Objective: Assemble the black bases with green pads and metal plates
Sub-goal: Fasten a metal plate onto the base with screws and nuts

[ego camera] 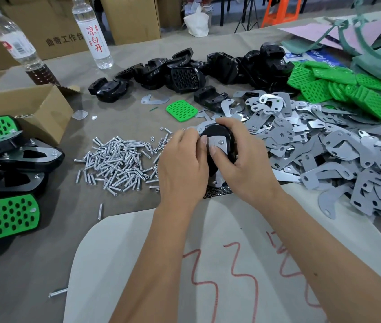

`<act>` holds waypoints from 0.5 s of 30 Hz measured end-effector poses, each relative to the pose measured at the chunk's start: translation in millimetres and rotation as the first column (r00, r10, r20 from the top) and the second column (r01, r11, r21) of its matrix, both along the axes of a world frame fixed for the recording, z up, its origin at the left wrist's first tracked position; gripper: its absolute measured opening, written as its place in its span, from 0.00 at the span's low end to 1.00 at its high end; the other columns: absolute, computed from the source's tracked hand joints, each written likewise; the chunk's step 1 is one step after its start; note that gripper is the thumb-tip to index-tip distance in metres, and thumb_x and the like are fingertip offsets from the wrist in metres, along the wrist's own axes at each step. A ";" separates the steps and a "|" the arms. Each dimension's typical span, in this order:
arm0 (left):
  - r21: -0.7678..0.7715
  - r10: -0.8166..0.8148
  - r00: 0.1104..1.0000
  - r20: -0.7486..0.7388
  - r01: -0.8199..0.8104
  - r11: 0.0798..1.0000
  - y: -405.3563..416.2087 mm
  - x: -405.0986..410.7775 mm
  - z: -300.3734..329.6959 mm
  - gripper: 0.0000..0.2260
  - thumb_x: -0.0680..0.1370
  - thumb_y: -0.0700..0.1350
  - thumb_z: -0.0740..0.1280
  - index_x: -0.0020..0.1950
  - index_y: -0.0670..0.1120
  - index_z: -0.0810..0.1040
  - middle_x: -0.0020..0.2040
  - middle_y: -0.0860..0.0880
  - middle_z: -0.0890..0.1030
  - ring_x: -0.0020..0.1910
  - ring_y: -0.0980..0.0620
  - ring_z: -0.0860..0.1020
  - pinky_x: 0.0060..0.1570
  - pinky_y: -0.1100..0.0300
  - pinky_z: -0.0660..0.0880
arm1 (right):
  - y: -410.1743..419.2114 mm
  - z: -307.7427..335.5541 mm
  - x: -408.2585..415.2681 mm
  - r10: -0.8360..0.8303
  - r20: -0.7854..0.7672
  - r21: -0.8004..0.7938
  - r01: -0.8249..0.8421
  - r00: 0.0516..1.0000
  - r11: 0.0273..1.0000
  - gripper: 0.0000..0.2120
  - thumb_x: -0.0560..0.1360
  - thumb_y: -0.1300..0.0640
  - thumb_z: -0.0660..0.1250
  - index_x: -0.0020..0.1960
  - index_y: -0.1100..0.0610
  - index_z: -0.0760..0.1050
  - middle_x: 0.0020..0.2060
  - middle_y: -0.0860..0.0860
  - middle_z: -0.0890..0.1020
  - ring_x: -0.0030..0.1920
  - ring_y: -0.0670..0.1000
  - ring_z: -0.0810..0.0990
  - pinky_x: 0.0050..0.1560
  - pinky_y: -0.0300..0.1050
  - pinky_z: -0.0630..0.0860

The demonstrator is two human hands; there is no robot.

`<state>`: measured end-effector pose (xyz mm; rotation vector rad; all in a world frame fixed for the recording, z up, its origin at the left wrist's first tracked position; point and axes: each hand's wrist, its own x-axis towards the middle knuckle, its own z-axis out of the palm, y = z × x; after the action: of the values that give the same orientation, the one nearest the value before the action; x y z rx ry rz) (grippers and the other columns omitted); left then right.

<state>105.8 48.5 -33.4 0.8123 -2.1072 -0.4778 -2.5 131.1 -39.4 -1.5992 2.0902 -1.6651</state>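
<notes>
Black base (217,145) sits gripped by both hands (182,159) (243,159); right thumb pins the metal plate (218,144), steadying its screw.

Left hand (182,159) and right hand (243,157) together, fingers curled (seemingly gripping).

Two hands hold one black base (217,134) over the bench (44,264). The left hand (181,164) pinches its left edge. The right hand (243,157) curls round it, with the thumb on a metal plate (219,144) that has a screw in it. A heap of screws (119,162) lies to the left. Grey plates (324,145) are piled to the right. More black bases (184,73) and green pads (348,89) lie behind.
</notes>
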 end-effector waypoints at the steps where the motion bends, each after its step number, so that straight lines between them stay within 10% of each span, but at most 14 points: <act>1: -0.012 0.006 1.000 0.007 -0.006 1.000 0.8 -0.4 0.9 0.12 0.85 0.45 0.61 0.42 0.48 0.64 0.41 0.49 0.71 0.39 0.47 0.66 0.37 0.54 0.58 | -0.3 -0.3 0.4 -0.005 -0.008 -0.001 0.005 1.000 1.000 0.18 0.79 0.60 0.68 0.68 0.56 0.72 0.49 0.36 0.81 0.48 0.38 0.80 0.50 0.27 0.70; 7: -0.085 0.001 0.999 0.053 0.003 0.996 1.1 0.5 5.2 0.10 0.85 0.45 0.59 0.44 0.44 0.69 0.43 0.45 0.73 0.41 0.44 0.69 0.36 0.50 0.64 | 0.6 1.1 0.0 0.005 0.089 -0.006 -0.004 0.996 1.000 0.17 0.78 0.60 0.69 0.67 0.54 0.74 0.46 0.36 0.82 0.45 0.39 0.80 0.46 0.28 0.71; 15: -0.128 -0.212 0.945 0.247 0.249 0.960 -12.4 4.2 18.0 0.10 0.84 0.46 0.61 0.46 0.44 0.70 0.43 0.47 0.70 0.40 0.46 0.67 0.35 0.52 0.63 | 7.3 9.0 -24.3 0.150 0.615 0.034 -0.215 0.774 0.976 0.16 0.72 0.57 0.71 0.60 0.56 0.82 0.51 0.66 0.84 0.53 0.67 0.83 0.61 0.67 0.79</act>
<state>110.0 36.2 -15.4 0.5523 -2.4387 -0.3446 -26.7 138.4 -30.5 -0.9933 1.5989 -1.6728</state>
